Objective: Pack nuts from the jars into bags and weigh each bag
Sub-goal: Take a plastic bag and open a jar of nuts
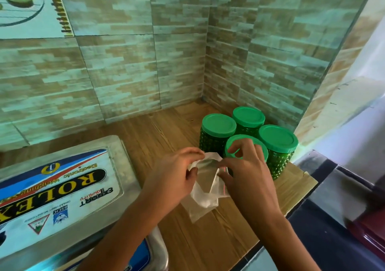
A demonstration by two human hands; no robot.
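Both hands hold one clear plastic bag (205, 198) over the wooden counter (158, 133). My left hand (177, 174) pinches the bag's top edge on the left, and my right hand (245, 173) pinches it on the right, pulling the mouth apart. The bag looks empty and hangs down toward the counter. Several green studded jars with green lids (218, 125) stand closed in the back right corner, just beyond my right hand. An electronic weighing scale (62, 187) with a steel platform sits at the left.
Tiled walls (145, 62) close off the back and right of the counter. The counter's right edge drops to a dark floor (325, 229), where a maroon object (370, 229) lies.
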